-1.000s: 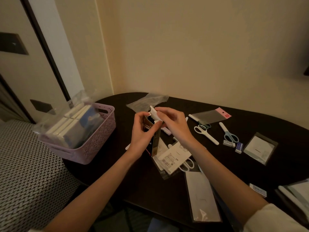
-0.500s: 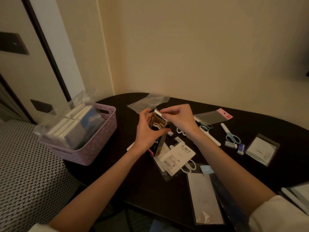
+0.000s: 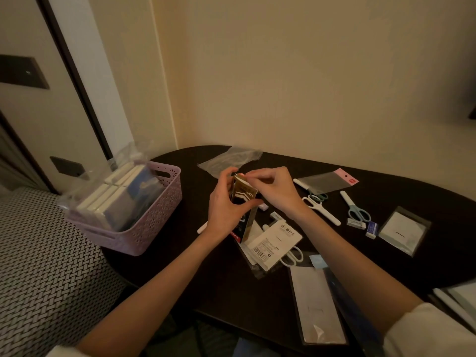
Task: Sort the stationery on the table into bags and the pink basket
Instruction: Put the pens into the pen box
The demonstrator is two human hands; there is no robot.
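The left hand [image 3: 226, 210] grips the tall gold cardboard box [image 3: 244, 202] above the dark table [image 3: 206, 292]. The right hand [image 3: 273, 188] pinches its top flap. Hold steady, then press the flap closed.

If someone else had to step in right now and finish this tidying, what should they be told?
Left hand: grips the upright gold box by its side.
Right hand: pinches the box's top flap.
Pink basket, at the table's left edge: already holds a bag of white packs.
Left on the dark table: white scissors, blue scissors, two small erasers, a barcoded pack, flat sleeves, and empty clear bags.
Next, probably: close the box and put it away.
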